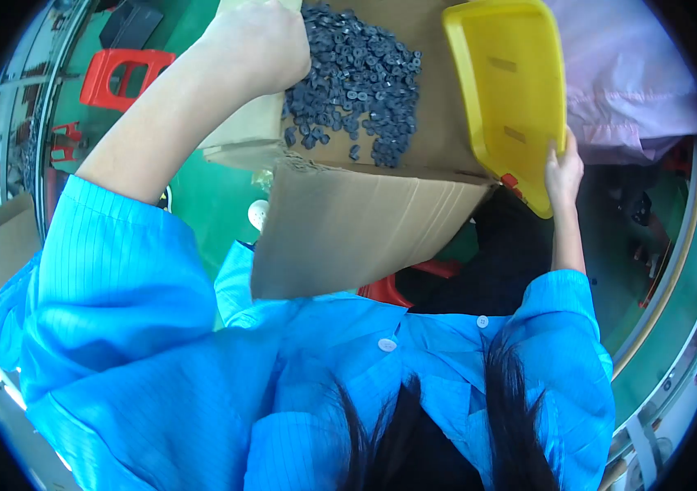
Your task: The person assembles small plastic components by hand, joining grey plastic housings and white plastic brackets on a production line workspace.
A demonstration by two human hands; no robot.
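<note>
My left hand (262, 47) is closed at the left side of a brown cardboard box (365, 229), over its raised flap; its fingertips are hidden. Inside the box lies a heap of small dark grey ring-shaped parts (356, 78), mostly toward the left and far side. With my right hand (563, 173) I grip the right edge of a yellow plastic tray (508, 82). The tray stands tilted at the box's right side, its hollow facing left and up, and I see no parts in it. A small red piece (510, 180) shows at its lower edge.
Pink cloth (627, 82) hangs just right of the tray. Red stools (115, 78) stand on the green floor at the left, with a dark bin (130, 24) behind. Another cardboard box (11, 237) sits at far left. A curved rail (667, 278) runs along the right.
</note>
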